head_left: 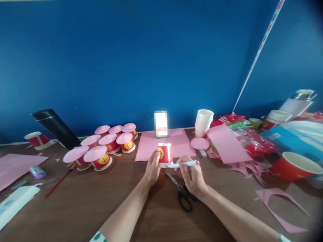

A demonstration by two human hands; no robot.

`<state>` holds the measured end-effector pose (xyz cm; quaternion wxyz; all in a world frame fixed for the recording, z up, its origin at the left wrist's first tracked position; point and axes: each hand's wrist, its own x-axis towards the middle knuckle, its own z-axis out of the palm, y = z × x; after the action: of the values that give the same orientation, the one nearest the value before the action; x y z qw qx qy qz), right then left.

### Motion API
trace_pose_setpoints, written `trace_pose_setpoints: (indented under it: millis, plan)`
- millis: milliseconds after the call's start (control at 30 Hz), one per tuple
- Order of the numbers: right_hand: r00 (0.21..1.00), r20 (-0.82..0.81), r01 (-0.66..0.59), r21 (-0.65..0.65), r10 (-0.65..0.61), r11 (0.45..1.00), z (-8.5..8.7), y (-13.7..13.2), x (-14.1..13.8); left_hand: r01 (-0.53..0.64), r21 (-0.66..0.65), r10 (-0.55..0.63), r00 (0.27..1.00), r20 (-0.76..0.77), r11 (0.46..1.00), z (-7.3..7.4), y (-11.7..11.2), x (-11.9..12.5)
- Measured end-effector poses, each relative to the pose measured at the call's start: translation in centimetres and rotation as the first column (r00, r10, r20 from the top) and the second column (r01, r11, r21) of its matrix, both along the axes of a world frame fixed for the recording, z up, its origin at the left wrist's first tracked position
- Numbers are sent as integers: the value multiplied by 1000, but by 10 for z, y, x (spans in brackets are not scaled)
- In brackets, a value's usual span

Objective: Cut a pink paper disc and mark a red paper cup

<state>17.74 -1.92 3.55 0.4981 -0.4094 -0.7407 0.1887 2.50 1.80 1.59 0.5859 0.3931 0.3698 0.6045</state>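
A red paper cup with a yellow emblem and a white stripe (166, 154) is gripped by its left side in my left hand (152, 164). My right hand (193, 176) holds a white pen (185, 164), its tip at the cup's lower edge; I cannot tell whether it touches. Black-handled scissors (185, 201) lie on the table just below, partly hidden by my right hand. Behind the cup a sheet of pink paper (143, 146) lies flat. To the left stand several upturned red cups (103, 162) topped with pink paper discs (95, 153).
At the back right stand stacked white cups (204, 117), near a pink disc (200, 143) and red plastic packaging (254, 137). Pink paper scraps (280, 208) and a large red paper cup (290, 168) lie right. Leftward are a black flask (57, 127) and a red paintbrush (58, 183).
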Motion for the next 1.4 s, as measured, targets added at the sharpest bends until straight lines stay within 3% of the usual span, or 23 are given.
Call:
trace_pose_setpoints:
  millis: [467,1400]
  plan:
    - [1000,-12,28,3,-28,1000,0,1,0,13,13,-14,990,141,1000,-2,2,-2]
    - [997,-64,48,-4,-48,999,-1,5,1,-14,-60,29,967,252,998,-3,4,-4]
